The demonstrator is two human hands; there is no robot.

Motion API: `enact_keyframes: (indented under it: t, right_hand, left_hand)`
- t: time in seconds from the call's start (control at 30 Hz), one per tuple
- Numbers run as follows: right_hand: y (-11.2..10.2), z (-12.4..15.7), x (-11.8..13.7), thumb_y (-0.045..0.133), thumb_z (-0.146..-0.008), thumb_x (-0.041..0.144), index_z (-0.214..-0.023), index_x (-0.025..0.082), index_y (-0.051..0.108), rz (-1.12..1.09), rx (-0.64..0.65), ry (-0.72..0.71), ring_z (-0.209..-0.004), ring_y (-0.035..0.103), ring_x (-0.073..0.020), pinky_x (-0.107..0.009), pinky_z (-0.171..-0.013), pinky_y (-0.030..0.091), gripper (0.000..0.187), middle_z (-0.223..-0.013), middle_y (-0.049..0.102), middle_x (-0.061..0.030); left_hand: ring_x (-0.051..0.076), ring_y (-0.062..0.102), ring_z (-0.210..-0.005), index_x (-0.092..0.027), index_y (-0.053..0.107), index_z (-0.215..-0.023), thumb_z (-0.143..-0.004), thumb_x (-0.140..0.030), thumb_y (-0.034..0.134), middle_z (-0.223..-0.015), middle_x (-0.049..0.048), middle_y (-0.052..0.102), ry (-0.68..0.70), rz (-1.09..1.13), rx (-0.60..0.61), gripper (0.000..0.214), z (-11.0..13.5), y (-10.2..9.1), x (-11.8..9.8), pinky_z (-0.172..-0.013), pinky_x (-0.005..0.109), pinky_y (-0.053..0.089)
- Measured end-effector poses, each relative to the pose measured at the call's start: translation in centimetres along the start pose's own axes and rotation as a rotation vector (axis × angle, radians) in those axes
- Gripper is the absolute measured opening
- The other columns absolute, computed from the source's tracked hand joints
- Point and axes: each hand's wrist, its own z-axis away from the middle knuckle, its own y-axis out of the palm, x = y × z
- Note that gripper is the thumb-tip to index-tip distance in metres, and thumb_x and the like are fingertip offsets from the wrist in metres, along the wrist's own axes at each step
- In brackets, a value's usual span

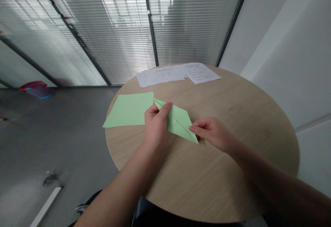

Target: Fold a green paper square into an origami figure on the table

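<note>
A folded sheet of green paper (178, 119) is held between both hands, slightly above the table. It has a long shape with pointed ends and a seam running along its length. My left hand (156, 121) is closed on its left part, the thumb lying on top and the fingers mostly underneath. At the lower right end, my right hand (210, 132) pinches the paper's edge between thumb and fingers. Flat green sheets (129, 109) lie on the table to the left, partly behind my left hand.
The round wooden table (245, 116) bears white printed papers (162, 75) at its far edge. Behind it stands a partition with blinds (124, 40), and a white wall (292, 47) rises on the right. A red and blue basket (38, 89) sits on the grey floor at left.
</note>
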Motion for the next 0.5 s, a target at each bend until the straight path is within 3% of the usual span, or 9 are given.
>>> enact_keyframes:
  t: [0.27,0.5]
  right_hand:
    - [-0.4,0.0,-0.2,0.077,-0.078,0.049,-0.084,0.019,0.077,0.011,0.0,0.11,-0.07,0.073,-0.0197,-0.029,-0.062,0.057,0.031,-0.073,0.075,-0.0057]
    - [-1.3,0.6,-0.7,0.074,-0.082,0.044,-0.08,0.019,0.076,0.126,0.103,0.174,-0.062,0.067,-0.0156,-0.026,-0.057,0.052,0.026,-0.069,0.074,-0.0054]
  left_hand:
    - [0.009,0.054,-0.055,-0.017,0.066,-0.066,-0.07,-0.026,0.083,-0.063,-0.0022,0.062,0.027,0.049,-0.089,0.02,-1.2,-0.7,-0.2,-0.054,0.021,0.044]
    - [0.011,0.061,-0.058,-0.017,0.067,-0.072,-0.072,-0.025,0.083,-0.07,-0.0005,0.068,0.059,0.101,-0.142,0.018,-2.3,-1.4,-0.4,-0.057,0.022,0.049]
